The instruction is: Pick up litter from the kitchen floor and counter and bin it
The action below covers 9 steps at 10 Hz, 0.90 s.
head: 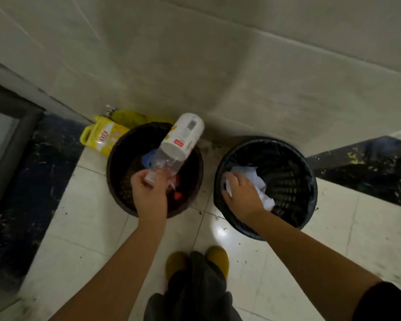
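- The depths of both bins are lying in shadow; the contents of the left bin are hard to identify beyond blue and red scraps.
- The right bin, black and slotted, is holding white crumpled paper.
- The left hand is gripping a clear plastic bottle by its neck, tilting it base-up over the left bin.
- The right hand is closing palm-down on the paper inside the right bin.
- A yellow bag is lying behind the left bin, partly hidden.
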Motion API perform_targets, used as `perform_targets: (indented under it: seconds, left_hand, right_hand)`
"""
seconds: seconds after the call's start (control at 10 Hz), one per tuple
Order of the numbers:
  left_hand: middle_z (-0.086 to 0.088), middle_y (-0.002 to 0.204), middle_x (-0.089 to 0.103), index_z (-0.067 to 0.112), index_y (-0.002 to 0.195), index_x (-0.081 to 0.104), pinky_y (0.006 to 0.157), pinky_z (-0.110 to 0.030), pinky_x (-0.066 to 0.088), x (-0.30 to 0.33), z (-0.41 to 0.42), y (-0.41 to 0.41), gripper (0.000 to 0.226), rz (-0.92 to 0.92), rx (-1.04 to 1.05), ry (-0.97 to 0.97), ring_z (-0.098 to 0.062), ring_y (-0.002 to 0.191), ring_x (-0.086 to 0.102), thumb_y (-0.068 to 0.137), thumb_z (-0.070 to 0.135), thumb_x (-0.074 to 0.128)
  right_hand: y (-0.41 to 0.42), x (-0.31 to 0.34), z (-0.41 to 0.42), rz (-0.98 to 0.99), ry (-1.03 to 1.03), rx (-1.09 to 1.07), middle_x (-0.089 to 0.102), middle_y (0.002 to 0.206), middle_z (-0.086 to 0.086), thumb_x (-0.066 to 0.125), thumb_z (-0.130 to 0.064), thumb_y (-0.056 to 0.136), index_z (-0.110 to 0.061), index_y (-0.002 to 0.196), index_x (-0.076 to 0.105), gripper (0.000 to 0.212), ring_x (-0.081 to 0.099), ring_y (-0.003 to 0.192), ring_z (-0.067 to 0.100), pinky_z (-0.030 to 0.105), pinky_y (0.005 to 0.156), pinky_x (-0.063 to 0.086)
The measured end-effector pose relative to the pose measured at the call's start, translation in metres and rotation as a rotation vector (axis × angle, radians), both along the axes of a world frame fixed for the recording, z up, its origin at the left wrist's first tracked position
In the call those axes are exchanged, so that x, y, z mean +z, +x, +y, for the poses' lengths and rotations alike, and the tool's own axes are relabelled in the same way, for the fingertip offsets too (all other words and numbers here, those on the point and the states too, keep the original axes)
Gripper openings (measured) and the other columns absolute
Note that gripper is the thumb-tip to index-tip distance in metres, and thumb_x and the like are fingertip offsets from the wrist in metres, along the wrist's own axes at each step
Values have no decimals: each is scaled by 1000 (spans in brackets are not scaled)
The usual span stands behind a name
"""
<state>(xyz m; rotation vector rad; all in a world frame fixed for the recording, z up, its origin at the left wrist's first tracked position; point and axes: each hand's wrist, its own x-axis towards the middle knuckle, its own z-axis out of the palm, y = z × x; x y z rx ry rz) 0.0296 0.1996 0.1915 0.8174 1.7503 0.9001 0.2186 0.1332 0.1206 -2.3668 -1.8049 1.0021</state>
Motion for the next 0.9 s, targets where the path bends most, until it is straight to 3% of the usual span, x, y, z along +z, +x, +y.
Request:
perform_targets:
  seconds: [0.1,0.2,0.3,0.4,0.5,0.6,0.7,0.8,0.9]
  left_hand:
    - [-10,95,48,8,96,42,83,-35,56,-7,20,-41,13,13,83,-36,-17,90,57,93,9,55]
    - [-7,91,50,8,94,42,77,-31,54,-42,33,-63,17,47,31,-153,-18,86,56,90,12,58]
    - [-6,87,56,10,94,45,81,-44,51,-93,36,-53,19,125,-73,-316,-29,89,59,85,16,60]
    - [-19,98,58,7,96,43,74,-35,43,-136,27,-25,21,142,-68,-358,-31,92,59,85,11,61]
    - [-25,117,61,-3,120,46,85,-33,46,-153,14,3,48,160,-104,-365,-35,110,60,83,16,70]
    - [-23,125,59,-3,128,42,94,-34,45,-156,11,5,62,180,-181,-397,-35,118,57,81,26,72]
    - [-21,121,60,2,123,49,96,-41,50,-140,17,-21,63,236,-338,-445,-37,113,59,78,41,71]
    - [-21,112,61,3,113,49,85,-38,49,-98,24,-57,51,310,-446,-443,-36,104,61,83,40,67]
    - [-17,113,63,2,119,49,79,-31,43,-20,19,-90,46,373,-510,-500,-33,106,60,89,35,61]
  right_hand:
    - [-33,1,29,22,72,412,44,146,19,54,-31,88,-18,139,47,53,39,137,39,60,109,34]
    - [-56,-21,43,-86,-141,736,14,161,14,53,-37,93,-25,147,32,59,5,150,32,63,118,8]
    - [-69,-45,43,-128,-254,768,17,160,12,45,-33,97,-23,142,39,46,0,150,28,61,119,3]
    - [-75,-64,32,-187,-115,788,66,122,8,79,-37,70,-26,104,72,36,52,130,28,63,99,43]
    - [-72,-78,27,-233,10,788,74,96,1,85,-36,55,-29,82,74,30,68,109,25,60,84,53]
    - [-70,-75,31,-209,60,789,74,95,4,81,-36,57,-27,81,75,26,69,105,26,61,82,53]
    - [-72,-52,38,-216,-52,760,73,108,9,87,-38,55,-23,98,75,46,67,111,30,65,84,50]
    - [-73,-2,47,-167,-141,694,40,150,13,58,-35,90,-19,141,43,55,27,145,29,63,114,18]
    - [-72,69,41,-175,-246,644,21,159,6,41,-36,98,-21,149,24,56,6,150,23,53,120,3]
